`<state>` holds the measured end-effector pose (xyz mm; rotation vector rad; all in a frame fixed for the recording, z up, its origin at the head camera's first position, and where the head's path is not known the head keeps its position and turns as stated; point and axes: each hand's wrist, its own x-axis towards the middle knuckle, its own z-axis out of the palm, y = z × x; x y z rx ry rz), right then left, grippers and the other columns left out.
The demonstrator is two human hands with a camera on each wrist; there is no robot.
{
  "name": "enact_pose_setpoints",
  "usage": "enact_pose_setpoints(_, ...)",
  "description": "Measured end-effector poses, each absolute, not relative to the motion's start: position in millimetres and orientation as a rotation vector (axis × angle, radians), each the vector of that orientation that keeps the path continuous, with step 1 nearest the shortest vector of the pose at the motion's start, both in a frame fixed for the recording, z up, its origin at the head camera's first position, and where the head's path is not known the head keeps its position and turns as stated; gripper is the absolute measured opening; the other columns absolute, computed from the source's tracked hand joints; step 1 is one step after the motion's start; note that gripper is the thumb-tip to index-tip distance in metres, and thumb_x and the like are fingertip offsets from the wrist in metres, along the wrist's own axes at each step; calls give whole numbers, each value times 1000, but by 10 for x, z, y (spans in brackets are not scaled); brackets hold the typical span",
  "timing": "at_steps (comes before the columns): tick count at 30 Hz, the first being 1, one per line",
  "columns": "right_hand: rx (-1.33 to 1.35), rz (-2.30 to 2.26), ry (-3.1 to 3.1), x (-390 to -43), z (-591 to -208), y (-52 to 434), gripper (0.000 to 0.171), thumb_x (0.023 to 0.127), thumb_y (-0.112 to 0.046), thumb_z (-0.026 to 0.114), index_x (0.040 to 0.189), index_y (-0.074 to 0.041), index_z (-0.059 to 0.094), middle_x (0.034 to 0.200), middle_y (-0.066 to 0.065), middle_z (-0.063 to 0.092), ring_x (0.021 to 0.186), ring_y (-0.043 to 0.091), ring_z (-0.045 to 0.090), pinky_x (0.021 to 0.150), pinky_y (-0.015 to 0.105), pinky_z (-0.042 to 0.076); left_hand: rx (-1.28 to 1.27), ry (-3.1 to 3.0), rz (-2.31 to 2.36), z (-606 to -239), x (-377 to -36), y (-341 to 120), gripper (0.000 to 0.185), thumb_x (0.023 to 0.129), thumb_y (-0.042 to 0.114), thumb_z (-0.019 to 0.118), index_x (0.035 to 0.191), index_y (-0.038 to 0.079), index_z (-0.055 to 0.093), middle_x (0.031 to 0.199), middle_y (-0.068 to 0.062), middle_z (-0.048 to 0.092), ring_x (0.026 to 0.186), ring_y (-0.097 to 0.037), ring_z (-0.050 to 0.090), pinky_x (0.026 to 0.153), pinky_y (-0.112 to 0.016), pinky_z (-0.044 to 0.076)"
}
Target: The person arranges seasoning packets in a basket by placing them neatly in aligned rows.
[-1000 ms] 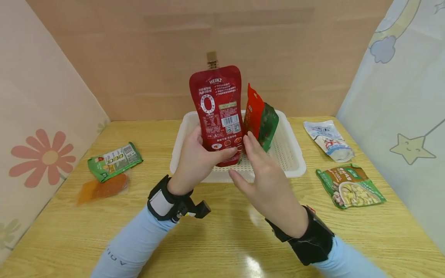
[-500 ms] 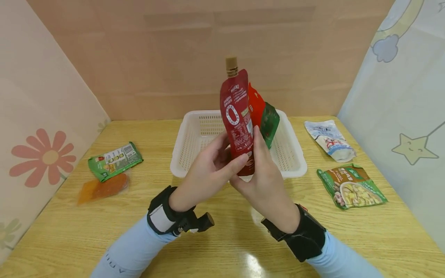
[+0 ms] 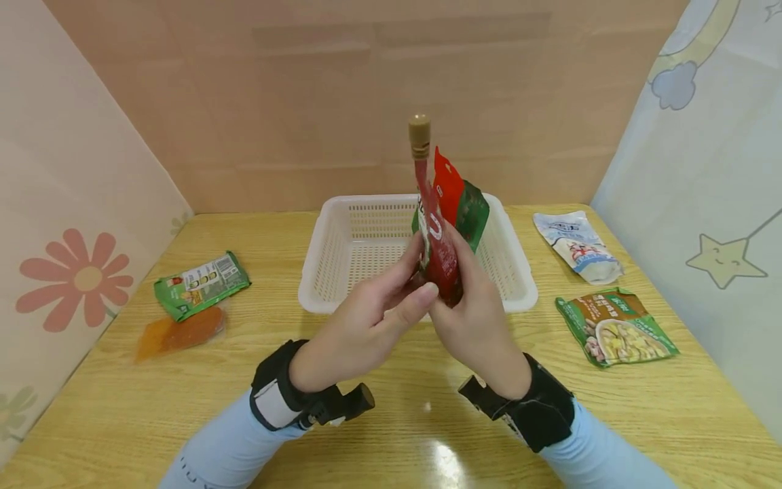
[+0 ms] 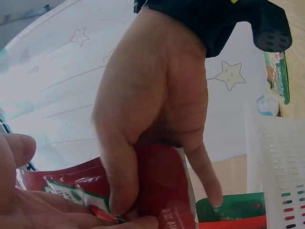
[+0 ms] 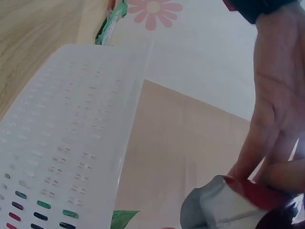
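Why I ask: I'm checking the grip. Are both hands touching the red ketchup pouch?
Touching. The head view shows the left hand and right hand wrapped around the lower part of the red ketchup pouch.

I see table (image 3: 91,407) of light wood w/ glossy varnish, lamp glare on it. Basket (image 3: 324,272) is white matt plastic, perforated. Sauce pouch (image 3: 436,255) is glossy red plastic film, approx. smooth, w/ tan plastic cap (image 3: 419,129). Other packets (image 3: 613,326) are shiny printed foil. Sleeves (image 3: 226,435) are pale blue smooth cloth.
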<state>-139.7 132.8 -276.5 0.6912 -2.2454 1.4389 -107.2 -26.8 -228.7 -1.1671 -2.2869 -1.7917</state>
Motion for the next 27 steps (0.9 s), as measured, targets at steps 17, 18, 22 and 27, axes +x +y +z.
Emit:
enact_pose_setpoints(17,668,2860,-1947,-1664,-2661,1601,44,96,-12,48,136,-10,32,133,14,39,116,28,44,92,39,44,-958,-2311,-1540,-2443,-1290,-446,48,97,29,47,141,12,37,140,4,40,128,-9,36,100,-33,36)
enact_pose_setpoints(18,672,2861,-1967,-1671,-2670,1601,44,95,-11,50,135,-10,33,133,15,40,116,28,44,93,39,43,-949,-2288,-1538,-2439,-1300,-459,48,96,27,48,140,11,38,139,3,41,127,-10,37,100,-33,36)
enact_pose_setpoints(22,693,2798,-2071,-1679,-2711,1587,48,90,-6,56,133,-12,35,131,15,42,116,30,45,91,42,44,-871,-2215,-1492,-2402,-1329,-540,45,95,22,51,138,11,42,135,5,46,122,-13,43,100,-34,35)
enact_pose_setpoints(27,768,2737,-2133,-1684,-2746,1586,50,89,-6,60,132,-11,35,129,17,43,116,32,46,90,42,45,-808,-2121,-1470,-2332,-1370,-663,43,94,11,53,136,11,46,132,6,48,118,-14,47,99,-34,37)
